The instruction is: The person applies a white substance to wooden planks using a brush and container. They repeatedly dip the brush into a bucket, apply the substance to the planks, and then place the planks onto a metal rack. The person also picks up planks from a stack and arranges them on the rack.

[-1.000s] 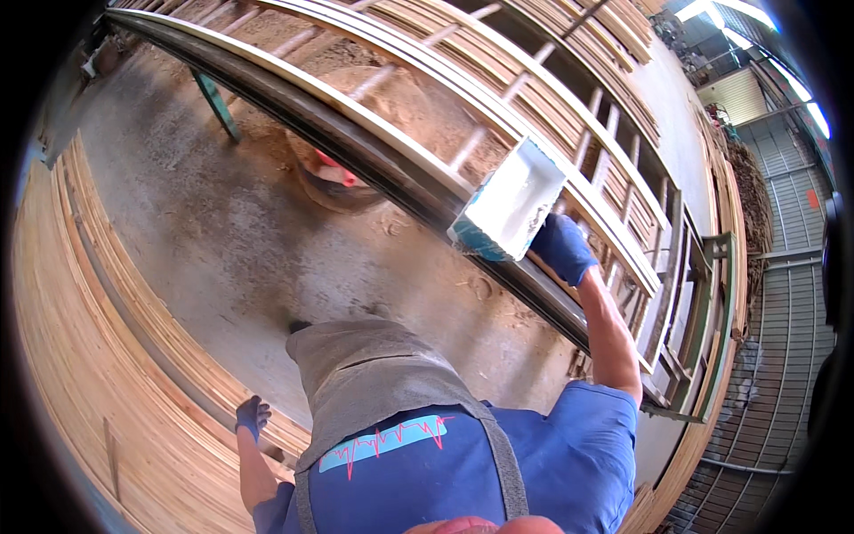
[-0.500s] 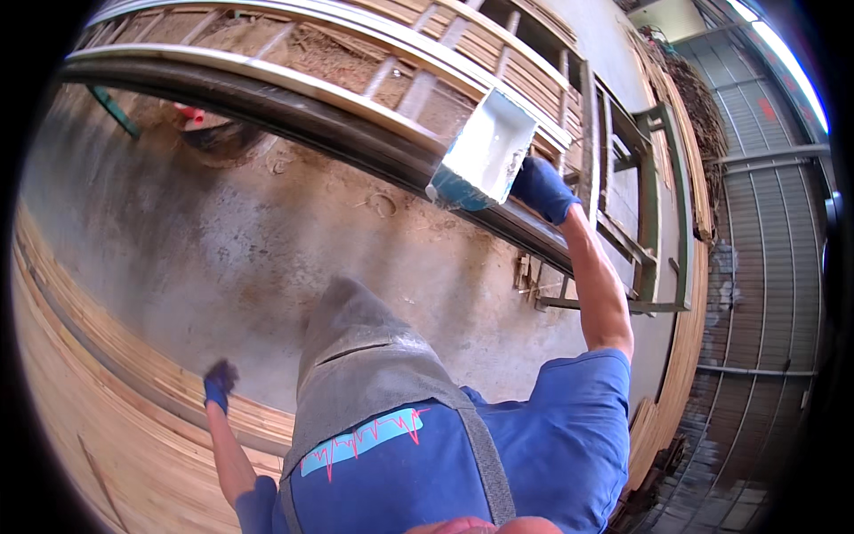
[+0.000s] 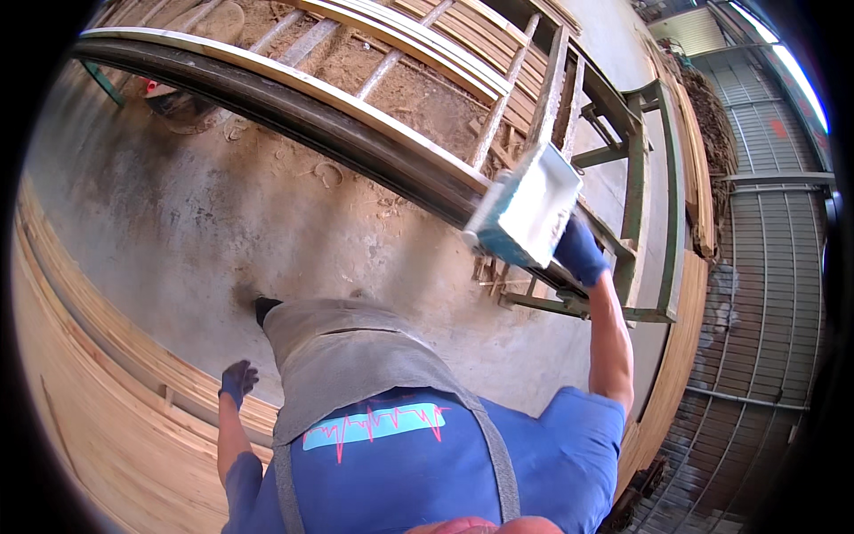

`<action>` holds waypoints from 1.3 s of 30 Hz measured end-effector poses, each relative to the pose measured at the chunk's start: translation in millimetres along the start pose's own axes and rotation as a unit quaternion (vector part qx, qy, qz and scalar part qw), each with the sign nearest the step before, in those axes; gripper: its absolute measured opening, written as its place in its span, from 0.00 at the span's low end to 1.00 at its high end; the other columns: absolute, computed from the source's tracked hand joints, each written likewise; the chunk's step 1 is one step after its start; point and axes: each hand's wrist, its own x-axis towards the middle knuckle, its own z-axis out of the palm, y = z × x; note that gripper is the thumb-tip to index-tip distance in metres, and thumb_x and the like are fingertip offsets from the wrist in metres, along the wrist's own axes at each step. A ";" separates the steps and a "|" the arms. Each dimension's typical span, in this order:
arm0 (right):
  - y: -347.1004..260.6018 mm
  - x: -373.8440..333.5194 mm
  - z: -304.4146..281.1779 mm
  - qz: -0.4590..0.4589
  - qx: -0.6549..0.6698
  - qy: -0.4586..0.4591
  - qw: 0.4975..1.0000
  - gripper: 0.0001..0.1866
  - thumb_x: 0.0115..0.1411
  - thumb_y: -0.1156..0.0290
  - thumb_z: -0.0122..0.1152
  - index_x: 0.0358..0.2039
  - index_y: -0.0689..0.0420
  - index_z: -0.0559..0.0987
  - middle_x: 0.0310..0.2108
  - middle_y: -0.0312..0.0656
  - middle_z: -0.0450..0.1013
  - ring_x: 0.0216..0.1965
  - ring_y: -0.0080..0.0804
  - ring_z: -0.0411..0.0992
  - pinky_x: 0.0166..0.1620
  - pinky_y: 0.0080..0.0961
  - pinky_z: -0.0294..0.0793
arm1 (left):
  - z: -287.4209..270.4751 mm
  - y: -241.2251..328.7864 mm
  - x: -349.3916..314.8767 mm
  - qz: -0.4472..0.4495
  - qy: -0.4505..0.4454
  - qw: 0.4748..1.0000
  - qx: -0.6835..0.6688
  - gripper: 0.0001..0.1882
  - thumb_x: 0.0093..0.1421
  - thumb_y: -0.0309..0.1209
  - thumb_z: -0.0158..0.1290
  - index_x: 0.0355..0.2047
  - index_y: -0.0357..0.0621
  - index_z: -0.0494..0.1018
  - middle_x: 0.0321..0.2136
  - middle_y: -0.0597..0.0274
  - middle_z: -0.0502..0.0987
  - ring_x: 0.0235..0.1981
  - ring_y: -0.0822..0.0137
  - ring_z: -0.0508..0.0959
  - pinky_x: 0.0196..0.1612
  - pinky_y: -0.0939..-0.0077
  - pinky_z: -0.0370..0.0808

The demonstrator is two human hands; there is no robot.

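My right hand (image 3: 582, 251), in a dark blue glove, is closed on the side of a blue-and-white hand-held glue spreader (image 3: 534, 214). It is a box-shaped tray, coated white inside, with a pale roller along its lower left edge. The spreader is tilted over the right end of a long pale wood strip (image 3: 374, 109) on the dark rail; whether the roller touches the wood I cannot tell. My left hand (image 3: 237, 381), also gloved, hangs out to the left with its fingers apart. It holds nothing and is nearest to the stacked boards (image 3: 124, 392).
Beyond the dark rail (image 3: 294, 111), crossbars and more wood strips lie above a sawdust-covered floor. A green metal frame (image 3: 672, 205) stands at the right end. Farther right are long boards and a corrugated wall (image 3: 756, 294). A red object (image 3: 153, 86) lies at the far left.
My right hand has carried the glue spreader rightward and nearer along the rail. My body has shifted right relative to the rack, and my left hand's fingers now show apart.
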 end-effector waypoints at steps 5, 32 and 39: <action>13.1 -66.2 -42.0 0.129 -0.014 -0.025 0.991 0.13 0.53 0.66 0.63 0.35 0.61 0.79 0.30 0.49 0.78 0.35 0.37 0.77 0.39 0.30 0.74 | 53.2 46.7 -24.8 0.057 -0.032 0.997 0.050 0.24 0.59 0.50 0.49 0.52 0.55 0.68 0.43 0.59 0.78 0.37 0.62 0.77 0.43 0.62 0.68; -123.7 215.9 47.3 0.075 0.181 -0.070 0.978 0.18 0.55 0.74 0.62 0.46 0.62 0.75 0.36 0.35 0.77 0.37 0.25 0.73 0.42 0.25 0.74 | -43.8 -38.5 -39.3 -0.075 0.026 0.992 -0.102 0.21 0.62 0.44 0.46 0.50 0.45 0.68 0.45 0.53 0.77 0.40 0.59 0.79 0.40 0.65 0.71; -304.7 380.9 134.2 0.028 0.208 -0.078 0.975 0.10 0.57 0.74 0.57 0.40 0.57 0.74 0.26 0.32 0.72 0.24 0.19 0.68 0.25 0.20 0.68 | -230.6 103.0 0.1 0.054 0.071 0.991 -0.102 0.17 0.62 0.46 0.46 0.41 0.49 0.72 0.36 0.62 0.81 0.29 0.67 0.81 0.29 0.68 0.71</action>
